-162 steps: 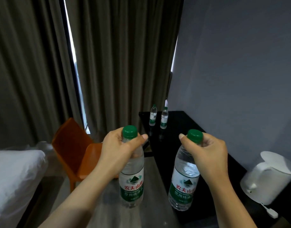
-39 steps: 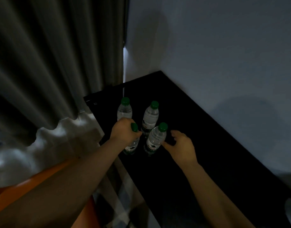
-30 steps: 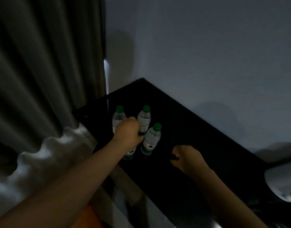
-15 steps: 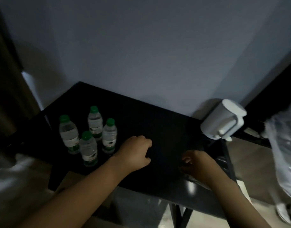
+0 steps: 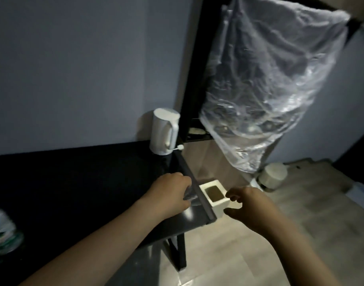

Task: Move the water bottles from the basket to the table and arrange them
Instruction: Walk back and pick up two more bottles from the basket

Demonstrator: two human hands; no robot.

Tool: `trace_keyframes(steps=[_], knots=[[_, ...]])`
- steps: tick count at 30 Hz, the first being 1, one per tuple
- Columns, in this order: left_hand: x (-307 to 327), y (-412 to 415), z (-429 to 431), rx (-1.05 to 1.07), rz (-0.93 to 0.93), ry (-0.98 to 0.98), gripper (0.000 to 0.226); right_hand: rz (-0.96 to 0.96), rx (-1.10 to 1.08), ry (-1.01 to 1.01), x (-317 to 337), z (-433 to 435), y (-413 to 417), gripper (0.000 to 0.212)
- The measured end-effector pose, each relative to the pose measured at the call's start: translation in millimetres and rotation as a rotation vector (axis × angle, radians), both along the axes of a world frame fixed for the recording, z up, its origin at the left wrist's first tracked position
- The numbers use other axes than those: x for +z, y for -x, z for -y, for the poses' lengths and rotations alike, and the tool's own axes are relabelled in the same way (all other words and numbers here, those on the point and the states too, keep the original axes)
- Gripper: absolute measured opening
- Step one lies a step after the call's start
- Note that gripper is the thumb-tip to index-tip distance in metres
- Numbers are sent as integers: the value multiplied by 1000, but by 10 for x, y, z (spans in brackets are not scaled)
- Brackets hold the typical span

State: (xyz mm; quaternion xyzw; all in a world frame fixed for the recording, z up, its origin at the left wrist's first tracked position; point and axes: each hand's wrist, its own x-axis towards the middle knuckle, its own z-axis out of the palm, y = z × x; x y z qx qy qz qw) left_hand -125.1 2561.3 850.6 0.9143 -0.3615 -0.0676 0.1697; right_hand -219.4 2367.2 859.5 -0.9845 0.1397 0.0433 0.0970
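The right hand (image 5: 250,205) is hanging half-open and empty beside a white square container (image 5: 213,195), likely reaching for more; the left hand (image 5: 168,194) is curling over the bench (image 5: 74,182) end, its hold unclear; a blurred water bottle (image 5: 3,230) is standing far left

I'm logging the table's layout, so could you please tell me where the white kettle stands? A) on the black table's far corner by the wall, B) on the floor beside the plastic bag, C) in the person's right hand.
A: the white kettle stands upright on the black table, at its corner next to the wall.
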Motion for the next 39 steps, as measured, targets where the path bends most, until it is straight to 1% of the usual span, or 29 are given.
trace_keyframes(steps=[6, 12, 16, 19, 26, 32, 36, 39], knots=[[136, 557, 1165, -179, 77, 18, 34, 72, -190, -11, 174, 944, 865, 41], [129, 1073, 2220, -363, 101, 16, 38, 59, -342, 2, 220, 1713, 1690, 42], [68, 1309, 2797, -477, 104, 12, 46, 59, -457, 3, 210, 2115, 2069, 42], [29, 1382, 3230, -561, 106, 12, 47, 62, -535, -8, 167, 2401, 2238, 43], [69, 1250, 4345, -715, 130, 62, 45, 61, -688, 14, 204, 3186, 2260, 45], [240, 872, 5239, -821, 182, 61, 46, 60, -797, 43, 367, 3811, 1957, 45], [271, 658, 5789, -893, 185, 52, 43, 51, -863, 53, 372, 4221, 1776, 46], [234, 566, 6168, -923, 151, 50, 43, 39, -906, 41, 334, 4527, 1679, 47]])
